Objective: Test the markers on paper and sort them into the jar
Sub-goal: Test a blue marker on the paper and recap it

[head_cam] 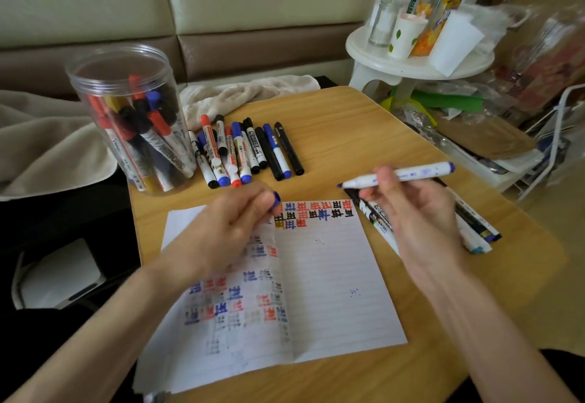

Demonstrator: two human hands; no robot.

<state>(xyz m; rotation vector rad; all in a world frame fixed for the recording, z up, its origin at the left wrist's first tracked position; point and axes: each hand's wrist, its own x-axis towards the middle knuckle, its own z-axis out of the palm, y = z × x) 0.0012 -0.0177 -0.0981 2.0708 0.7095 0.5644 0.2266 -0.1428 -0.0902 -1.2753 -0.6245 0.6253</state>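
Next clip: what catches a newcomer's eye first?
The right hand holds an uncapped blue marker near the top of the lined paper, which carries red, blue and black test marks; the left hand pinches a blue cap. At the back left a clear jar holds markers, with a row of loose markers beside it.

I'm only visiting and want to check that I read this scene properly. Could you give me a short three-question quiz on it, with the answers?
1. True or false: the marker in the right hand has its tip bare.
2. What does the left hand pinch? A) a blue cap B) a red marker C) a pair of scissors
3. Fill in: the loose row of markers lies to the ___ of the jar.
Key: 1 true; 2 A; 3 right.
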